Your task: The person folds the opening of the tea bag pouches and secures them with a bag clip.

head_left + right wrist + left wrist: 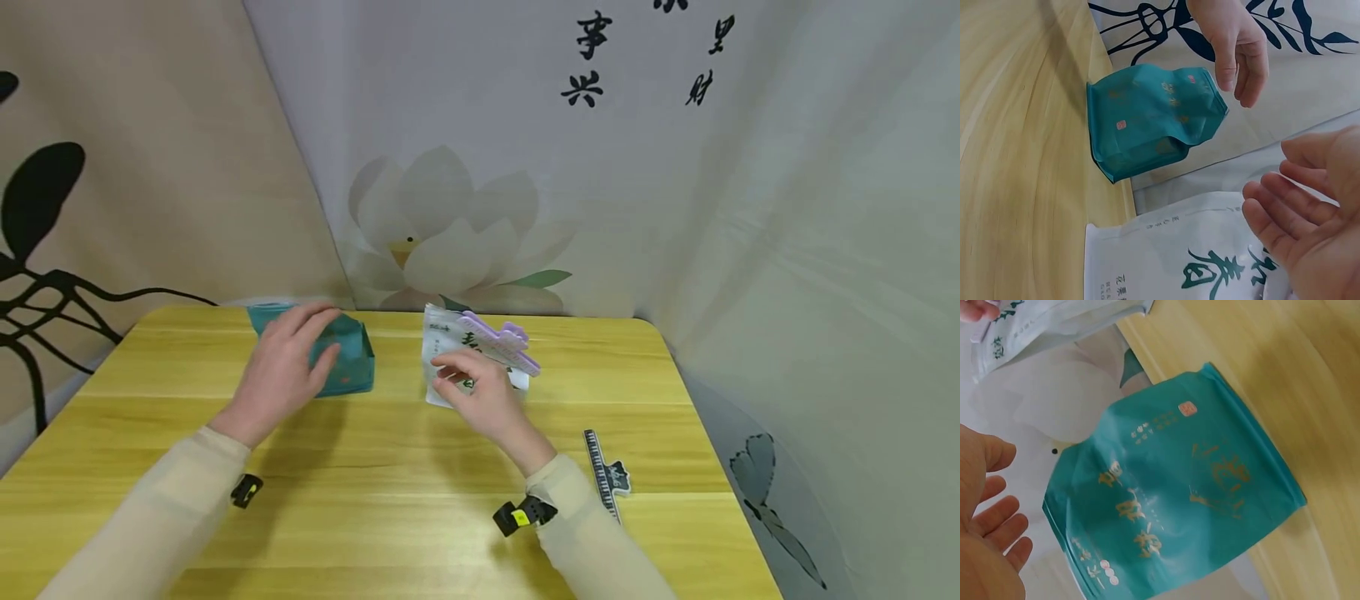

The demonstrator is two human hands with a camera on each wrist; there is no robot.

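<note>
A teal pouch (pixel 1166 487) with gold lettering stands upright at the back left of the table. Beside its top is my left hand (pixel 281 367), fingers relaxed and nothing in them; the left wrist view shows a gap between hand and pouch. To the right stands a white pouch (pixel 1166 250) with green lettering. A purple clip (pixel 501 342) is fastened aslant across its upper right corner. My right hand (pixel 480 392) hovers in front of this white pouch, its fingers loosely bent and holding nothing (pixel 1310 206).
A black-and-white clip (pixel 606 475) shaped like a ruler lies on the right of the wooden table (pixel 405 517), next to my right sleeve. Behind the table's far edge hangs a printed curtain (pixel 465 125) with a flower and dark characters.
</note>
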